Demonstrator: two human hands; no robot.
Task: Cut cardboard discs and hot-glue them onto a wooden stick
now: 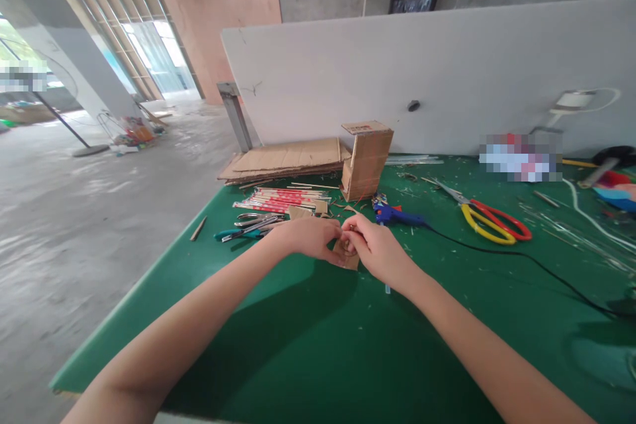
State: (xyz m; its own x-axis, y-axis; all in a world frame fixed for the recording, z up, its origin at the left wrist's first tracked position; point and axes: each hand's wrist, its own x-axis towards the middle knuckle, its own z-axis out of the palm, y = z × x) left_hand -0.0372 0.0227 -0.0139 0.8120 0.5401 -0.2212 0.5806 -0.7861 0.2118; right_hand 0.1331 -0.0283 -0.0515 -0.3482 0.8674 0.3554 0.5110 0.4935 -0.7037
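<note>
Over the green table, both my hands meet at a small piece of brown cardboard (352,264). My left hand (315,237) holds its left side, with the thumb and fingers curled around the edge. From the right, my right hand (376,248) is closed in a pinch above the cardboard. A small curved shape shows at those fingertips, but what they pinch is too hidden to name. Just beyond my right hand lies a blue glue gun (397,215). Pliers and other hand tools (251,225) lie beyond my left forearm.
A folded cardboard structure (370,162) stands behind my hands, beside stacked cardboard sheets (288,159). Red-wrapped wooden sticks (288,197) lie in front of the stack. Scissors (497,222) with red and yellow handles rest at right. A black cord (527,258) crosses the table's right side.
</note>
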